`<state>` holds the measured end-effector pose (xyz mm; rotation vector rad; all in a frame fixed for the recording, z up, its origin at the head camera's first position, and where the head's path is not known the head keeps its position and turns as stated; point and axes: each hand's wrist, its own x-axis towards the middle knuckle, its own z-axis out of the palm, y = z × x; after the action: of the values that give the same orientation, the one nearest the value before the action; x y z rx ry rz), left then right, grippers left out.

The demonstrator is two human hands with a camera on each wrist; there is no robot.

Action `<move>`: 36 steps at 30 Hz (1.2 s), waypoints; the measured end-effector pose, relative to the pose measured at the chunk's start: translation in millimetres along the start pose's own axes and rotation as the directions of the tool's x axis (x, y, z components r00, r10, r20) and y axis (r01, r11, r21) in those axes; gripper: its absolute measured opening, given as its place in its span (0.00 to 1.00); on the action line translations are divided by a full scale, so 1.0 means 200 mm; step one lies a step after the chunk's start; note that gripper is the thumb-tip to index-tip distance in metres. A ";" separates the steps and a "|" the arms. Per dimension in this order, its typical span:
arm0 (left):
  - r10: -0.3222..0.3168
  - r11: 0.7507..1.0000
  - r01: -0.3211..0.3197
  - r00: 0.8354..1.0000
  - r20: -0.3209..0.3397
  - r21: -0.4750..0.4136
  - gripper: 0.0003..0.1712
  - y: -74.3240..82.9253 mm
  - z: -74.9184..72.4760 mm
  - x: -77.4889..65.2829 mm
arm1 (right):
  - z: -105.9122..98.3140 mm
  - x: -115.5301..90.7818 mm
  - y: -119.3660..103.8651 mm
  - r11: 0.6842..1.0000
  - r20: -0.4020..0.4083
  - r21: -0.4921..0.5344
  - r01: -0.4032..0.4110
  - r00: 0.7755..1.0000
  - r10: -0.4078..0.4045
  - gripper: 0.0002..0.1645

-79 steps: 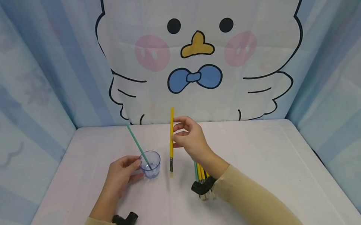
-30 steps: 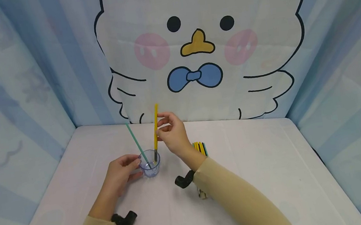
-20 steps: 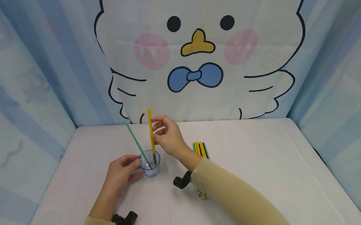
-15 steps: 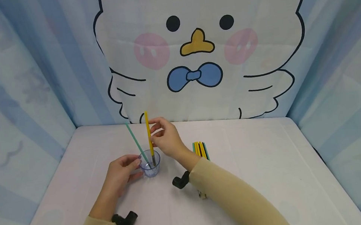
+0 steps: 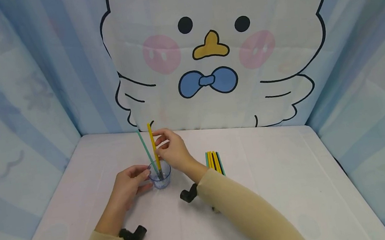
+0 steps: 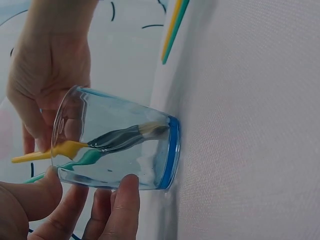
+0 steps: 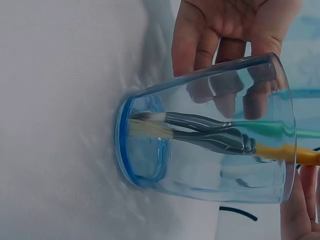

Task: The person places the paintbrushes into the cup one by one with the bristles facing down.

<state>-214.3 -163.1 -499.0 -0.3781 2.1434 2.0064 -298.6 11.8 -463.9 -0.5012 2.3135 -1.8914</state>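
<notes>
A clear bluish plastic cup (image 5: 166, 182) stands upright on the table. My left hand (image 5: 127, 187) holds its left side, with thumb at the rim and fingers along the wall. The green-handled paintbrush (image 5: 146, 147) leans inside, bristles down. My right hand (image 5: 175, 151) pinches the handle of a yellow paintbrush (image 5: 152, 140) above the rim. That brush's bristles are down in the cup near the base, beside the green brush's bristles, as the right wrist view shows through the wall (image 7: 200, 185).
Several more paintbrushes (image 5: 213, 161), yellow, green and black, lie side by side to the right, partly hidden under my right sleeve (image 5: 239, 210). A white cloth covers the table (image 5: 294, 187). A printed curtain (image 5: 216, 105) rises at the back.
My right hand has carried the yellow paintbrush left and lowered its bristles into the cup, then shifted it against the green one. My left hand stays at the cup.
</notes>
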 end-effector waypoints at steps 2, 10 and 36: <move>0.001 1.000 -0.001 1.000 0.003 -0.002 0.22 0.00 0.00 0.00 | 0.01 0.00 0.00 1.000 0.000 -0.003 0.000 1.000 0.000 0.30; 0.001 1.000 -0.001 1.000 0.000 0.009 0.23 0.00 0.00 -0.01 | 0.03 -0.01 0.00 0.999 -0.014 -0.052 0.005 1.000 -0.006 0.28; 0.006 1.000 -0.005 1.000 -0.005 0.010 0.24 0.00 0.01 -0.01 | -0.08 -0.08 0.10 0.997 -0.035 -0.048 -0.057 0.998 0.055 0.27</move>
<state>-213.0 -161.6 -498.6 -0.3768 2.1593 1.9988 -291.4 36.2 -481.6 -0.4086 2.3735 -1.8366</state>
